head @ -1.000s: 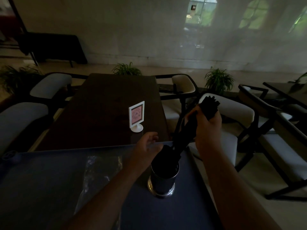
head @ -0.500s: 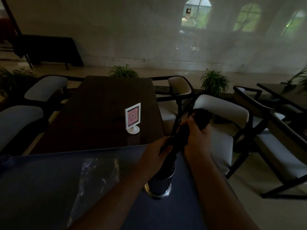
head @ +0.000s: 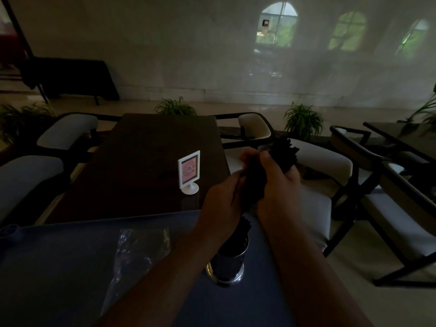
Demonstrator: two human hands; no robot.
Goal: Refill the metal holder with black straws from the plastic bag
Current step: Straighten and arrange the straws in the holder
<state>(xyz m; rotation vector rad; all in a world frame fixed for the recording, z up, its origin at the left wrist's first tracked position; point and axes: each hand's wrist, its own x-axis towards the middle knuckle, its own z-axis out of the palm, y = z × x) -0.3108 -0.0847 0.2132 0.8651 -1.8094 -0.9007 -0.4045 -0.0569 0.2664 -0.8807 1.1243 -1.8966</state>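
Currently, all task items sit on or above the dark blue, matte, flat surface, which abuts a second, dark brown surface with a faint sheen.

The clear, crinkled plastic bag lies flat near the middle of the blue surface, well apart from both hands. Its film is thin and limp, and whether any straws remain inside cannot be told.

The bundle of thin black straws is tilted, with its upper ends fanned out beyond the right edge. Its lower ends appear to enter the holder mouth. The right hand is clenched round the upper part of the bundle. The left hand grasps the lower part, fingers curled round it.

The cylindrical polished metal holder stands upright near the right edge of the blue surface, on a flared, reflective base.

The small white framed sign stand stands near the near right corner of the brown surface.

Judged step: seating the bundle in the holder. The next move calls for bringing the bundle upright over the mouth and easing both grips gradually. The straws are light, smooth and prone to splaying, and the holder could tip if it is levered sideways.
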